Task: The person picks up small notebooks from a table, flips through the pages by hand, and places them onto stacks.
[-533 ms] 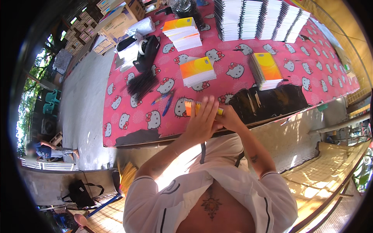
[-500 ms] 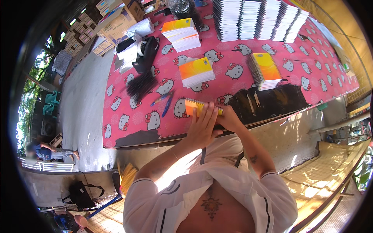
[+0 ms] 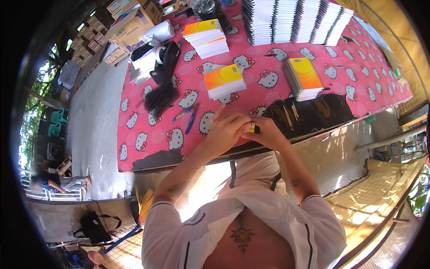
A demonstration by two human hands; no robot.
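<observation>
At the table's front edge, my left hand (image 3: 227, 131) and my right hand (image 3: 268, 133) are together, fingers curled round a small spiral notebook (image 3: 253, 128). Only a bit of its yellow cover and a dark patch show between them; the fingers hide the rest. Just beyond my hands lies a short stack of orange-and-yellow notebooks (image 3: 223, 79). To the right stands another notebook stack (image 3: 305, 74), its spiral side facing left. Left of my hands are blue pens (image 3: 191, 120) and a heap of black binding coils (image 3: 160, 99).
A pink cartoon-print cloth covers the table (image 3: 148, 134), torn over a black patch (image 3: 309, 115) at front. Farther back are tall notebook piles (image 3: 273, 22), another notebook stack (image 3: 206, 36) and a black tape dispenser (image 3: 166, 62). Cartons (image 3: 134, 27) stand far left. A person (image 3: 58, 181) reclines at left.
The notebook's cover lay in view under my flat left hand; now it is mostly hidden. My left fingers have curled in, and my right hand has come up beside them.
</observation>
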